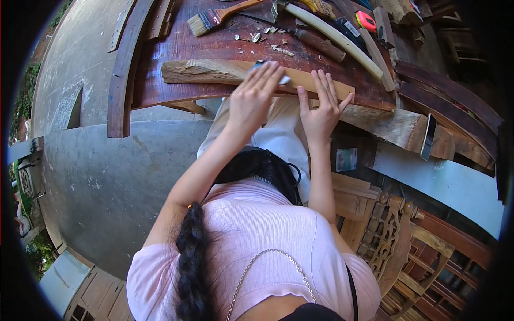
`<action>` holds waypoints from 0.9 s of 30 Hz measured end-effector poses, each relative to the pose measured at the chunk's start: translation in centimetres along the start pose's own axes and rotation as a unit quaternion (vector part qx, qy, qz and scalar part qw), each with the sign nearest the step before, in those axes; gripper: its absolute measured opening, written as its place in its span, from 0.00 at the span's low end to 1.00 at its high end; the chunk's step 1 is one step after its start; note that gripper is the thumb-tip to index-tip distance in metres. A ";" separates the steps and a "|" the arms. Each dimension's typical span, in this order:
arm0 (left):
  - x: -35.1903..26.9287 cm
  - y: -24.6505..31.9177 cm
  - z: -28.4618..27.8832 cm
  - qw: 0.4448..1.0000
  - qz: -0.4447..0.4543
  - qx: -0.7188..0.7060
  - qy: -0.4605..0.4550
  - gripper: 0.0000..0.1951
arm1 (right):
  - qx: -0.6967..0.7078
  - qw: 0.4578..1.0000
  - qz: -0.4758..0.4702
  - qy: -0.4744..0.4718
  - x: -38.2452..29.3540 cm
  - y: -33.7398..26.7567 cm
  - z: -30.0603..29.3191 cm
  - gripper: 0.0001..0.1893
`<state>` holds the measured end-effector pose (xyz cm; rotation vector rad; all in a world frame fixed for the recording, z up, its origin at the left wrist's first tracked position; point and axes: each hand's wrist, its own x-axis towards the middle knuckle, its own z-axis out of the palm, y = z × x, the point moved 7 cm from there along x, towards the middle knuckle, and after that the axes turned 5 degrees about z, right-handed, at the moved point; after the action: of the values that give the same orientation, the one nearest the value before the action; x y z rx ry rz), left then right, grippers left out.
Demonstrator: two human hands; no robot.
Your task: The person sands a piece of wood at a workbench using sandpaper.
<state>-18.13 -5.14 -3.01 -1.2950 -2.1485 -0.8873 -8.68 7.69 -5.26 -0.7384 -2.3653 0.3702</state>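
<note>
A long, light-brown wooden piece lies along the near edge of a reddish-brown wooden table; its left end is rough and carved, its right part smooth and flat. My left hand presses a small blue-and-white folded sheet onto the middle of the wood, fingers together and mostly covering it. Its material cannot be told. To the right, my right hand steadies the wood near its right end, fingers spread over the top. Pale wood chips are scattered beyond the piece.
Beyond lie a paintbrush, a curved pale wooden handle, a dark wooden handle and a pink tape measure. Dark boards overhang the left side. A phone leans against timber at right; carved chair parts stand below.
</note>
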 end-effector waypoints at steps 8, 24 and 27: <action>-1.7 -9.0 -4.4 0.980 -0.146 0.131 -0.022 0.21 | -0.011 1.000 0.010 0.009 -0.1 0.0 -0.2 0.25; -2.1 -9.3 -4.7 0.974 -0.175 0.142 -0.004 0.23 | -0.023 0.999 0.010 0.022 -0.3 -0.3 -0.3 0.22; -1.0 -4.4 -1.2 0.986 -0.159 0.007 -0.044 0.21 | -0.025 0.999 0.017 0.033 -0.2 -0.2 -0.3 0.22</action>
<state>-21.52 -8.10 -4.07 -1.0147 -2.4727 -0.9489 -8.45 7.46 -5.01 -0.8028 -2.3091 0.2965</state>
